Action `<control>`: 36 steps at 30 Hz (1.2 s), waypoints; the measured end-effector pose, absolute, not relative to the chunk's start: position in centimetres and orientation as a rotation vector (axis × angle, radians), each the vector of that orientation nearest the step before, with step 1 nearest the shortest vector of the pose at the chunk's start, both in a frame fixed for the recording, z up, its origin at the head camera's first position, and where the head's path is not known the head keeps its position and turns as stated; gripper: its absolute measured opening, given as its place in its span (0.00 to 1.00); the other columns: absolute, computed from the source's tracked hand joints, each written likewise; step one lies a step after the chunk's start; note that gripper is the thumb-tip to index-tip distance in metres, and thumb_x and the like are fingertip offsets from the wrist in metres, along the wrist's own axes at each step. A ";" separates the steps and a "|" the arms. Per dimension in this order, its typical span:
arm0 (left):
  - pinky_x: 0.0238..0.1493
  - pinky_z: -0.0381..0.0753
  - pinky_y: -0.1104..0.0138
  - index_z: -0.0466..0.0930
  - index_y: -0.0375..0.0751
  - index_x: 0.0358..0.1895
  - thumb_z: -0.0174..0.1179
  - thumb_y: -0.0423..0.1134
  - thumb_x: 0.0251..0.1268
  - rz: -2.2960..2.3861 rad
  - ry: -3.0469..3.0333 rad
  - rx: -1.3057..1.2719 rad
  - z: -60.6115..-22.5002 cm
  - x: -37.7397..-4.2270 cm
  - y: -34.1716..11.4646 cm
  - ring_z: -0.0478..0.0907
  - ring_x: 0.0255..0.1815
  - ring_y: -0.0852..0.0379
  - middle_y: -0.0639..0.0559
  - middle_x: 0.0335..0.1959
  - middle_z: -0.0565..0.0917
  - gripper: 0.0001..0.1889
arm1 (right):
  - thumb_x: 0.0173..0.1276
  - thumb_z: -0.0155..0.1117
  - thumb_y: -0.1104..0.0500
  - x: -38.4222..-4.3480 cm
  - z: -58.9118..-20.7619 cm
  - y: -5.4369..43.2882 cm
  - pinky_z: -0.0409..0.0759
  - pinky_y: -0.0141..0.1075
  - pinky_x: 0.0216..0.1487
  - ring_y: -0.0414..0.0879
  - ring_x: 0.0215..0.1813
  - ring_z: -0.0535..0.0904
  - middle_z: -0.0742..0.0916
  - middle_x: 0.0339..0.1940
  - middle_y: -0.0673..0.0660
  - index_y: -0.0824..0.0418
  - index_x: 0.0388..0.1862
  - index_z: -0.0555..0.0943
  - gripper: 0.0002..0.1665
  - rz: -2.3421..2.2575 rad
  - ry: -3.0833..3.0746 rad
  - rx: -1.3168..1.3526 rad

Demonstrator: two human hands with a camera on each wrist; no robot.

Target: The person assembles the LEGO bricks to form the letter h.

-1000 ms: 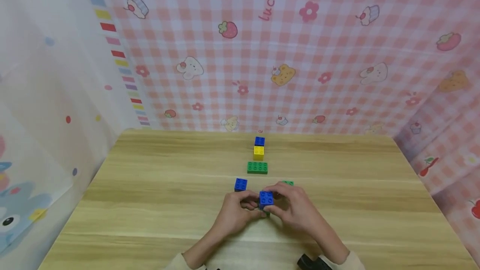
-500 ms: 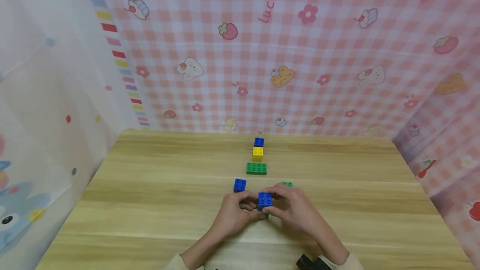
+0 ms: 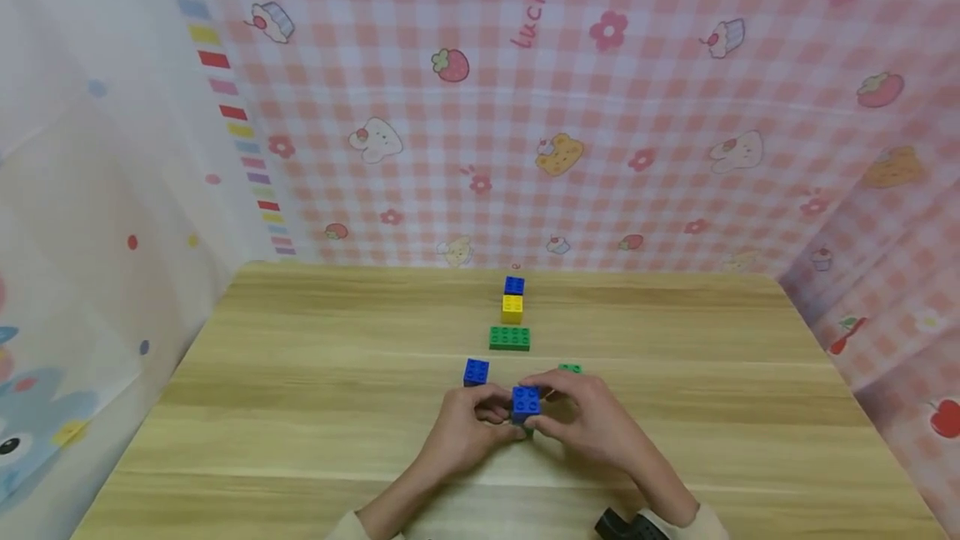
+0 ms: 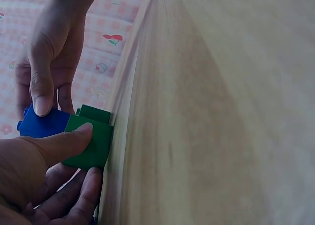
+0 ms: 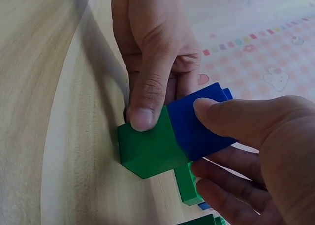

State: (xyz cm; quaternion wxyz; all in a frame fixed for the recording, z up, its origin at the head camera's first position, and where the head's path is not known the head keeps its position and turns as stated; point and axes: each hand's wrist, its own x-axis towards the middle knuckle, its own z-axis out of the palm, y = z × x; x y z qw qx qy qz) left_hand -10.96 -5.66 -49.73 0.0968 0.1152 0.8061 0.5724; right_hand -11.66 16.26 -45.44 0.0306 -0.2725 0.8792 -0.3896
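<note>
A blue toy building brick (image 3: 526, 404) sits on top of a green brick (image 5: 152, 146), the two joined flush. My left hand (image 3: 468, 427) pinches the green lower brick, its thumb (image 4: 81, 134) flat on the side face. With thumb and fingers my right hand (image 3: 588, 415) grips the blue upper brick. From the head view the green brick is mostly hidden under the blue one and behind the fingers. The left wrist view shows the pair low, right at the tabletop. Just beyond my left hand stands another blue brick (image 3: 476, 372).
Farther back on the wooden table (image 3: 337, 332) are a long green brick (image 3: 509, 338), a yellow brick (image 3: 512, 308) and a blue brick (image 3: 514, 285), in a line. Another green brick (image 3: 570, 368) shows partly behind my right hand. A checked cloth (image 3: 420, 190) hangs behind the table.
Both hands keep their hold on the joined bricks, with hardly any movement. The whole head view shifts slightly, and the loose bricks stay in place.
</note>
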 end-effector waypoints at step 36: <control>0.43 0.89 0.71 0.87 0.41 0.50 0.80 0.37 0.51 1.593 2.397 0.244 -49.2 -10.0 -7.7 0.85 0.40 0.59 0.49 0.44 0.88 0.21 | 0.58 0.81 0.59 -12.6 -45.6 18.8 0.90 0.43 0.53 0.47 0.56 0.85 0.86 0.61 0.49 0.48 0.60 0.83 0.30 -1.249 2.928 -0.820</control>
